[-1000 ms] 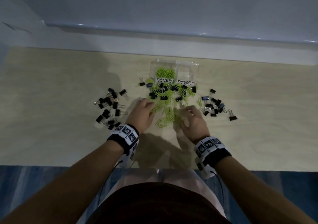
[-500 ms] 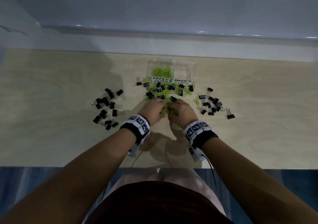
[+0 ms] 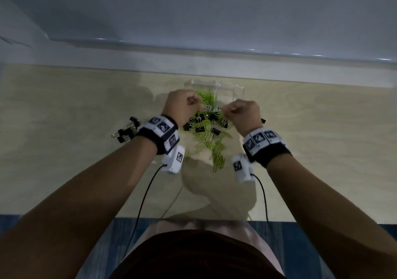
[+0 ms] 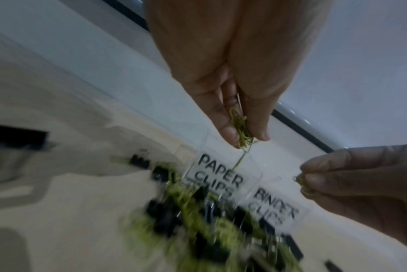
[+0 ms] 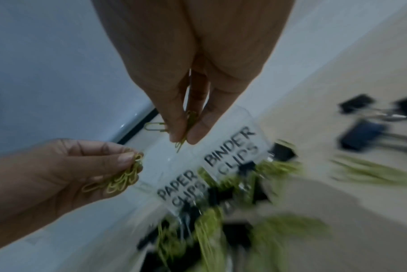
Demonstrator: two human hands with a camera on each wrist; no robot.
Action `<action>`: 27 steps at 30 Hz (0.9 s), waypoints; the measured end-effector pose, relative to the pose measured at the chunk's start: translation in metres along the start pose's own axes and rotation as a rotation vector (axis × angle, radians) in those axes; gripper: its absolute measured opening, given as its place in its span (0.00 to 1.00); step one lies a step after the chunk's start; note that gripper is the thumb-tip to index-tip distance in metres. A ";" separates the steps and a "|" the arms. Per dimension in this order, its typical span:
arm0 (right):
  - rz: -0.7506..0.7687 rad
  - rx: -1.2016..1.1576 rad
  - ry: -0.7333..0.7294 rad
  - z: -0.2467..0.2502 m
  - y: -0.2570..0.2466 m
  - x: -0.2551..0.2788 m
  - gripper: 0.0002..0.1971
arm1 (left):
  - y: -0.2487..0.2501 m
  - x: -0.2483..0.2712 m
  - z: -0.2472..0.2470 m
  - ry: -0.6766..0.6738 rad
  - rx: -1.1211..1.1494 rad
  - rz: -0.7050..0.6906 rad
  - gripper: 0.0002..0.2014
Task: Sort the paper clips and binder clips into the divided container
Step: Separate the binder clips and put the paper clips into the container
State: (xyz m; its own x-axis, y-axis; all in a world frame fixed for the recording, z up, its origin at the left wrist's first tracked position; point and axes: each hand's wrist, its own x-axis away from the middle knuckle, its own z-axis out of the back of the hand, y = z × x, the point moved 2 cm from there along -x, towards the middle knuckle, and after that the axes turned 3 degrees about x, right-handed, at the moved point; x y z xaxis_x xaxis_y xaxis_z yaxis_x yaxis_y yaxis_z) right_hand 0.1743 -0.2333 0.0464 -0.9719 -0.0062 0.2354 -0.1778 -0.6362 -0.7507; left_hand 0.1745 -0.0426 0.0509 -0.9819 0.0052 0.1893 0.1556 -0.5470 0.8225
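While both arms reach toward twelve o'clock over a pale wooden table point(image 3: 64, 150), the left hand point(image 3: 181, 106) pinches a small bunch of green paper clips point(image 4: 241, 128) between thumb and fingertips, one clip dangling below the rest. At about three o'clock from it, the right hand point(image 3: 243, 113) grips its own few paper clips in curled fingers point(image 5: 174, 127). Both hands are raised above the table, at the near edge of the clear divided container point(image 3: 227, 90), whose front labels read "PAPER CLIPS" on the left compartment and "BINDER CLIPS" on the right. Green clips already lie in the left compartment; what the right one holds cannot be told. Between the wrists, at six o'clock from the container, a mixed heap of green paper clips point(image 3: 212, 147) and black binder clips point(image 3: 216, 131) is spread on the table. More binder clips point(image 3: 126, 131) lie beside the left wrist at nine o'clock.
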 end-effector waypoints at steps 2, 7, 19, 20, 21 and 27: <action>0.060 0.058 0.064 -0.001 -0.020 -0.024 0.01 | 0.012 -0.023 0.003 0.090 0.009 0.001 0.08; 0.058 0.227 -0.002 -0.021 -0.042 -0.064 0.08 | 0.025 -0.063 -0.008 0.105 -0.120 0.019 0.10; 0.393 0.712 -0.424 -0.047 0.031 0.010 0.23 | -0.036 0.020 -0.054 -0.300 -0.634 -0.169 0.15; 0.385 0.715 -0.410 -0.048 0.032 0.011 0.23 | -0.037 0.020 -0.056 -0.289 -0.649 -0.164 0.13; 0.380 0.710 -0.391 -0.049 0.034 0.011 0.22 | -0.036 0.019 -0.057 -0.276 -0.654 -0.160 0.11; 0.406 0.664 -0.321 -0.039 0.040 0.016 0.13 | -0.037 0.018 -0.055 -0.251 -0.625 -0.208 0.06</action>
State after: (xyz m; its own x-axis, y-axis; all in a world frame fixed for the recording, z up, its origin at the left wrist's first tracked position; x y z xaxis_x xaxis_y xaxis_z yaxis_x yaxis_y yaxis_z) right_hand 0.1458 -0.2291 -0.0038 -0.8320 -0.4876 0.2647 0.4014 -0.8583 -0.3196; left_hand 0.1447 -0.0678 -0.0057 -0.9182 0.3141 0.2414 -0.1978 -0.8915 0.4076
